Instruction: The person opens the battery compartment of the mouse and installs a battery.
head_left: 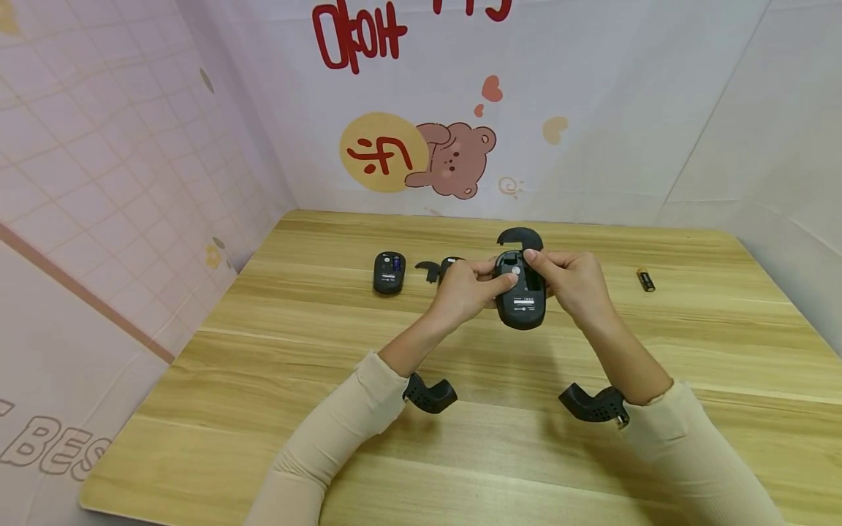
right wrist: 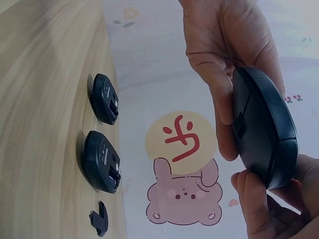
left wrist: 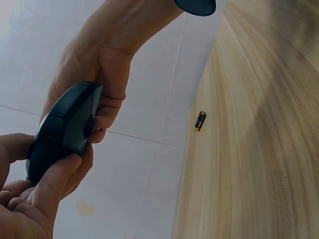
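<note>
A black computer mouse (head_left: 522,314) is held above the table with its label side up and its battery slot uncovered. My left hand (head_left: 459,292) grips it from the left, thumb on the underside. At its far end is a curved black battery cover (head_left: 531,236), apart from the body, pinched by my right hand (head_left: 580,285). In the left wrist view the mouse (left wrist: 65,127) shows edge-on between both hands. The right wrist view shows the mouse's smooth side (right wrist: 264,124), with fingertips at each end.
Two black mice (right wrist: 105,99) (right wrist: 101,162) lie underside up on the wooden table (head_left: 316,351); blue shows in the left one's slot (head_left: 396,263). Loose covers (head_left: 429,269) (right wrist: 102,219) lie near them. A battery (head_left: 646,280) lies at the right. A printed cloth (head_left: 592,175) hangs behind.
</note>
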`<state>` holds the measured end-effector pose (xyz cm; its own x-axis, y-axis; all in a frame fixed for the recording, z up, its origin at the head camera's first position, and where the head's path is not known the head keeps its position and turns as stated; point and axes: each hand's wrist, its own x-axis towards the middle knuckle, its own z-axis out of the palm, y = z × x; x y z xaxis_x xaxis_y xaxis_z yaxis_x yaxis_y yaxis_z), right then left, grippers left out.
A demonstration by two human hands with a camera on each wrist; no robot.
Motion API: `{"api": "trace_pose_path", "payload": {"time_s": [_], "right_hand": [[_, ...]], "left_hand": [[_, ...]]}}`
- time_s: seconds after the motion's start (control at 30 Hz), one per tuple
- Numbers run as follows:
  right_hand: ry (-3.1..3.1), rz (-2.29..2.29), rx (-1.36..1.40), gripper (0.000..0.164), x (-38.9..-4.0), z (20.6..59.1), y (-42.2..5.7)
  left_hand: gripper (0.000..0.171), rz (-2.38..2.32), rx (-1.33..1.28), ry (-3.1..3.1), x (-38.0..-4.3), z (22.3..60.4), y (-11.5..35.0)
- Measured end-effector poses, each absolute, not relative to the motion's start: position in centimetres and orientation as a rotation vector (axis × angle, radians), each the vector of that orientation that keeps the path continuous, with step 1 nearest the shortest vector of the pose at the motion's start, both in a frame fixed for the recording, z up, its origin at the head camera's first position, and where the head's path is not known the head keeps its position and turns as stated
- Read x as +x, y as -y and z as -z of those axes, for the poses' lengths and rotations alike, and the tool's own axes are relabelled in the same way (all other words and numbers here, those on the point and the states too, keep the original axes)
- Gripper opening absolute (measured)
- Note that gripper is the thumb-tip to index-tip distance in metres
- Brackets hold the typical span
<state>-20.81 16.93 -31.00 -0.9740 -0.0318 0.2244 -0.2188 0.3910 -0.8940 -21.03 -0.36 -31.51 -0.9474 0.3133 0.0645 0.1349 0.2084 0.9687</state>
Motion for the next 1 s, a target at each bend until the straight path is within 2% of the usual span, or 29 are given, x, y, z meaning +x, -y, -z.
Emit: {"api": "trace_pose_path", "payload": {"time_s": [0.57,0.9,1.0], "right_hand": [[2.441,-1.582,0.171,0.05,-20.93,31.34,-16.73],[2.381,-1.557,0.112,0.047,-21.17,31.89,-16.57],[2.307,-1.659,0.082,0.04,-21.13,31.79,-16.54]], "left_hand": [[0.046,-1.826,0.436,-2.318,-21.01,31.7,0.39],[0.048,-1.818,0.416,-2.293,-20.98,31.98,0.59],[0.045,-1.835,0.419,-2.274,-20.97,32.02,0.6]]}}
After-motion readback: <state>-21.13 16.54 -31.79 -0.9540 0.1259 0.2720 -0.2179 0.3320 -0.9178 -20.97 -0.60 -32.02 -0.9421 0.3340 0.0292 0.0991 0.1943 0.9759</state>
